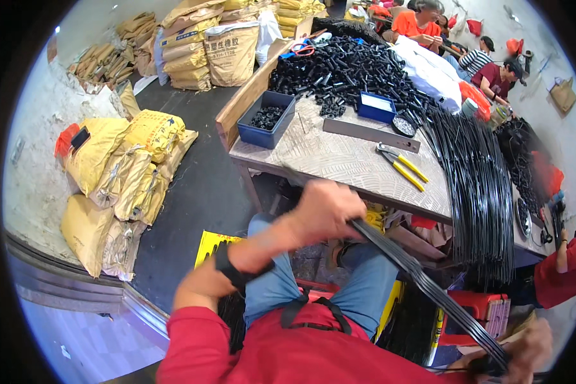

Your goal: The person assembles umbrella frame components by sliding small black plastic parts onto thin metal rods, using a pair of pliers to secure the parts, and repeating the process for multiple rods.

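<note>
A bundle of long, thin black rods (429, 285) slants across my lap, from the table's front edge down to the lower right. My left hand (329, 208) is closed in a fist around its upper end, with a dark band on that wrist. At the lower end is my right hand (528, 349), somewhat blurred, its fingers curled around the rods beside a dark part I cannot make out. Yellow-handled cutting pliers (403, 168) lie on the table, beyond the bundle.
On the table (288, 150) are a blue bin (267, 121) of small black parts, a metal bar (371, 134), a small blue box (376, 107) and a heap of black tubes (345, 67). Many black rods (477, 192) hang over its right edge. Yellow sacks (125, 166) stand left. Several people sit right.
</note>
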Demonstrator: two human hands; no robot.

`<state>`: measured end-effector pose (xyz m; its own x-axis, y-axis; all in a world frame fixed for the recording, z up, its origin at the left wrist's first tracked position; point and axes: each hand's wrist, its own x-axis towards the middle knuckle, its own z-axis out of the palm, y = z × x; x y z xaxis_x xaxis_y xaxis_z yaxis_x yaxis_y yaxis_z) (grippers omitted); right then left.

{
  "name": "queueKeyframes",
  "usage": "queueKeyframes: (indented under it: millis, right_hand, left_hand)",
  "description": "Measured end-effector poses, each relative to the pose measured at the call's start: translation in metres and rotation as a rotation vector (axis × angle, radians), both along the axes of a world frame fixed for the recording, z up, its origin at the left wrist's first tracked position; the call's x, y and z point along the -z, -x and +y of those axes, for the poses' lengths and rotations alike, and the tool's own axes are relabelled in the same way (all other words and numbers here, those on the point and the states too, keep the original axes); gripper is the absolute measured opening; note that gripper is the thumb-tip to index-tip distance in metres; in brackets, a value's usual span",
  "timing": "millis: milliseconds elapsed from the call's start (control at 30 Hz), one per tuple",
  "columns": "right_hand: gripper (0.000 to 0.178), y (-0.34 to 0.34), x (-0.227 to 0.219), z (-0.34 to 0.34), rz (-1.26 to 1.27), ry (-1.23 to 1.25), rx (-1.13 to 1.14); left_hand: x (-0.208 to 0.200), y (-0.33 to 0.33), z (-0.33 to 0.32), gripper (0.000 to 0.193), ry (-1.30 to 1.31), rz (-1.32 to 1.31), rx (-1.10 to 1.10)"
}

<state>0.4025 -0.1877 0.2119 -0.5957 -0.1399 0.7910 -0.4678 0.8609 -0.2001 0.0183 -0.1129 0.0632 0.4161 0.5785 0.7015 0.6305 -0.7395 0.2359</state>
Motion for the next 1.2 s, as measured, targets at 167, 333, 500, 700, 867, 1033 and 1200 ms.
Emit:
queueKeyframes:
  millis: [167,333,500,700,867,1033,1200]
  right_hand:
    - [0.038,0.039,0.131,0.040,-0.834,0.953,0.720]
    - [0.036,0.153,0.389,0.064,-1.152,0.902,0.226]
    - [0.035,0.207,0.362,0.031,-1.668,0.837,0.189]
    - [0.029,0.197,0.336,0.044,-0.608,1.511,0.061]
    - [0.026,0.217,0.305,0.050,-0.518,1.169,0.308]
    - [0.025,0.207,0.311,0.060,-0.621,1.337,0.102]
    - [0.030,0.218,0.282,0.056,-0.793,1.081,-0.027]
  left_hand:
    - [-0.047,0.073,0.055,0.038,-0.104,0.648,-0.181]
    - [-0.029,0.021,0.065,0.036,0.117,1.271,0.087]
    - [0.042,-0.027,0.020,0.026,0.185,1.290,0.397]
    - [0.049,-0.032,0.011,0.016,0.256,1.199,0.445]
    - [0.058,-0.026,-0.009,0.011,-0.100,1.132,0.299]
    - [0.050,0.012,-0.051,0.012,0.009,0.122,0.016]
    - [0.063,-0.011,-0.051,0.034,0.931,-1.079,0.090]
